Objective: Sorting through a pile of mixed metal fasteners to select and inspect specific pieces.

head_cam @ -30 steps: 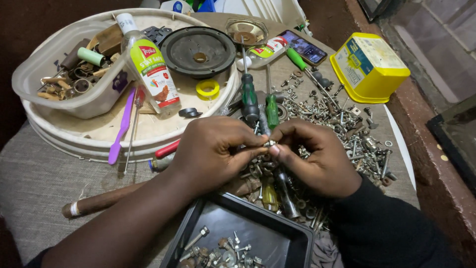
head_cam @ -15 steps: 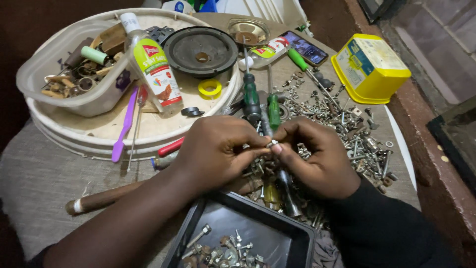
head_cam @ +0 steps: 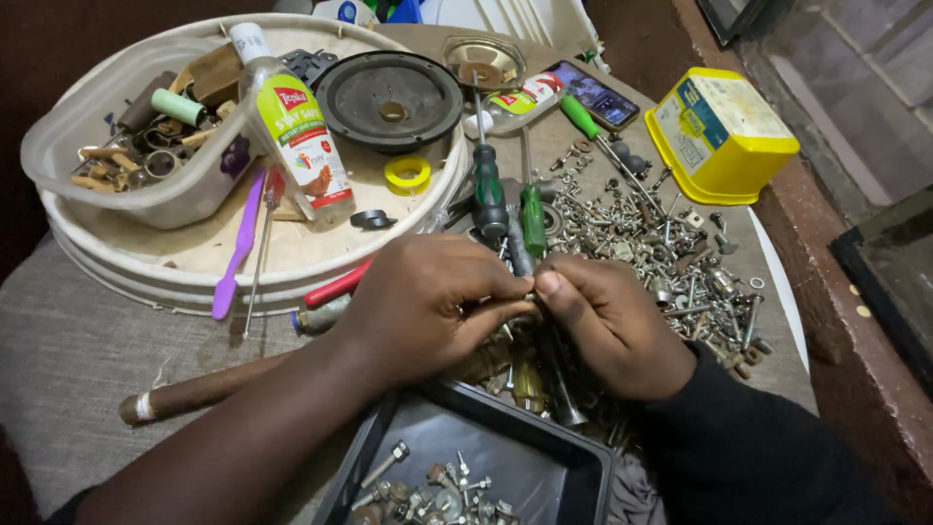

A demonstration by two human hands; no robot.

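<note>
1. This was a small repair bench, improvised rather than a fitted workshop, covered in grey cloth (head_cam: 78,360).
2. Loose screws and nuts (head_cam: 661,243) lay heaped at 2 o'clock, green-handled screwdrivers (head_cam: 489,190) at 12.
3. A round tray (head_cam: 194,262) of odd parts sat at 10 o'clock, a speaker cone (head_cam: 391,99) upon it.

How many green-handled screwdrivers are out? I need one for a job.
3 show: a dark green one and a bright green one above the hands, and one beside the phone. The hands may hide more.
</note>
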